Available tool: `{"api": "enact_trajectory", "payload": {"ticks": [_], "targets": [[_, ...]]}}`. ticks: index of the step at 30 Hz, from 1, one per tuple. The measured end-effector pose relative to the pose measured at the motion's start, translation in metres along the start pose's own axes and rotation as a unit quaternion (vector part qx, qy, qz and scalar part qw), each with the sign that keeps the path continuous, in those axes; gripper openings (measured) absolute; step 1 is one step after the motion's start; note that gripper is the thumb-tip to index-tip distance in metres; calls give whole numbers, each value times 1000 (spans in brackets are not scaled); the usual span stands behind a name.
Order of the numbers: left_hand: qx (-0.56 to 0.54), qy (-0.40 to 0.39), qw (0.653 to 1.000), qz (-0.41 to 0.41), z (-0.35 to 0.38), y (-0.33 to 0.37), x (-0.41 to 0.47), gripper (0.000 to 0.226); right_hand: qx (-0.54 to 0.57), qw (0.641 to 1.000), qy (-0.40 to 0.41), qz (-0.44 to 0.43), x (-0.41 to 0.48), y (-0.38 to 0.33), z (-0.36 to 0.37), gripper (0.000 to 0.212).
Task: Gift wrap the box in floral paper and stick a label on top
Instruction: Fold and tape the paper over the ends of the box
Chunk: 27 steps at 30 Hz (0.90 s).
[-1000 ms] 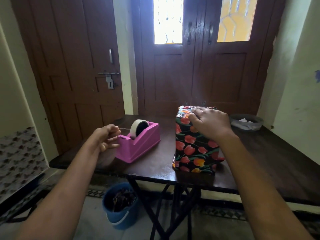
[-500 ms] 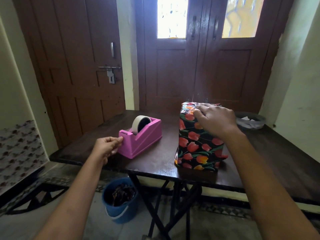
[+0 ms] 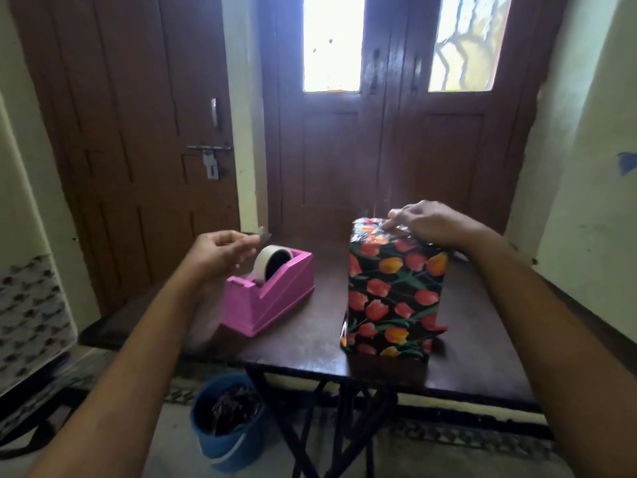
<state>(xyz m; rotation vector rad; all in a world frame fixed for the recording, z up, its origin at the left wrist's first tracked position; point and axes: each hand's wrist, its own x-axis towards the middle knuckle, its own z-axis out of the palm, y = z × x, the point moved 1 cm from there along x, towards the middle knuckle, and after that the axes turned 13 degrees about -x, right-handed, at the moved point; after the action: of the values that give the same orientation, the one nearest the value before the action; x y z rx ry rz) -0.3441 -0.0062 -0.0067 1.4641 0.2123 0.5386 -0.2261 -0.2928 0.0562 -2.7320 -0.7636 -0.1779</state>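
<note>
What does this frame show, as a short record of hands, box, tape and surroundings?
left hand: raised near the pink tape dispenser, pinching a short piece of tape
right hand: fingers pressing on the top of the floral-wrapped box
box: upright on the dark table, no label visible
dispenser: left of the box, apart from it, tape roll loaded
below table: blue bucket

The box is showing glossy floral paper, creasing at its top. A smooth pink plastic tape dispenser is sitting on the dark, faintly shining wooden worktop, above a blue plastic bucket.
</note>
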Motion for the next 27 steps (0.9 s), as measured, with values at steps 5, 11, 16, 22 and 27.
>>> {"api": "enact_trajectory", "payload": {"ticks": [5, 11, 16, 22, 27], "targets": [[-41, -129, 991, 1, 95, 34, 33, 14, 93, 993, -47, -47, 6, 26, 7, 12], [120, -242, 961, -53, 162, 40, 50, 22, 212, 976, -53, -8, 17, 34, 18, 29], [222, -271, 935, -56, 170, 45, 65, 19, 235, 971, -45, 20, 23, 40, 23, 45], [312, -293, 903, -43, 178, 51, 75, 21, 250, 967, -41, 21, 24, 40, 26, 50], [353, -305, 883, -45, 191, 55, 78, 22, 261, 965, -32, 13, 22, 40, 27, 51]]}}
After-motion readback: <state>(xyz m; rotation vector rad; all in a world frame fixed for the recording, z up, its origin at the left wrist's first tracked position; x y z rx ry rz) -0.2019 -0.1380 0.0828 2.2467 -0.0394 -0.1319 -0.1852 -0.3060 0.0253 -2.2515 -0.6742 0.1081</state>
